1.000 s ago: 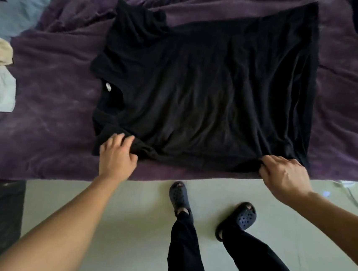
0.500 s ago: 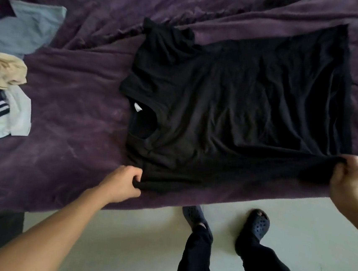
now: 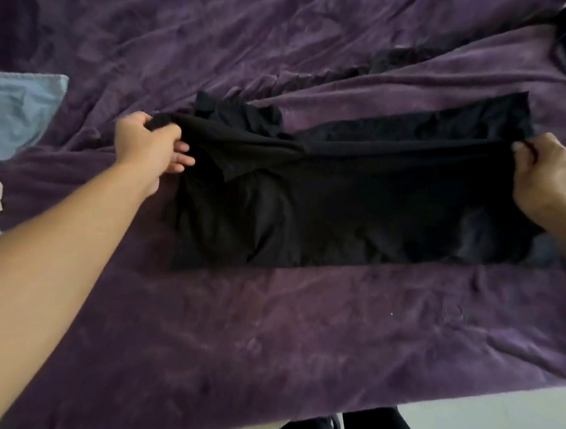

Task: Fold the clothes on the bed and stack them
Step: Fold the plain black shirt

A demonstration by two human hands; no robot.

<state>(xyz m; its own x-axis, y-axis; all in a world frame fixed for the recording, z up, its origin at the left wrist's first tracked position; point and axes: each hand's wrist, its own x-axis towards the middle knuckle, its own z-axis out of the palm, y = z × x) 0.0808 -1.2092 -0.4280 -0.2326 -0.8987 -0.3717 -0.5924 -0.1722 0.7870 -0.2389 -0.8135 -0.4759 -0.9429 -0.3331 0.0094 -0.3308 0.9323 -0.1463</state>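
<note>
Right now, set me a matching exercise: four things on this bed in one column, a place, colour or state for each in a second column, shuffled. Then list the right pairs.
Column one:
1. shirt
2. blue cloth
3. left hand
4. blanket

Column two:
A. purple, spread over the bed
B. lies at the far left edge of the view, untouched
C. black, partly folded, held at both ends
D. fingers curled round one end of the shirt

Pairs: 1-C, 2-B, 3-D, 4-A
</note>
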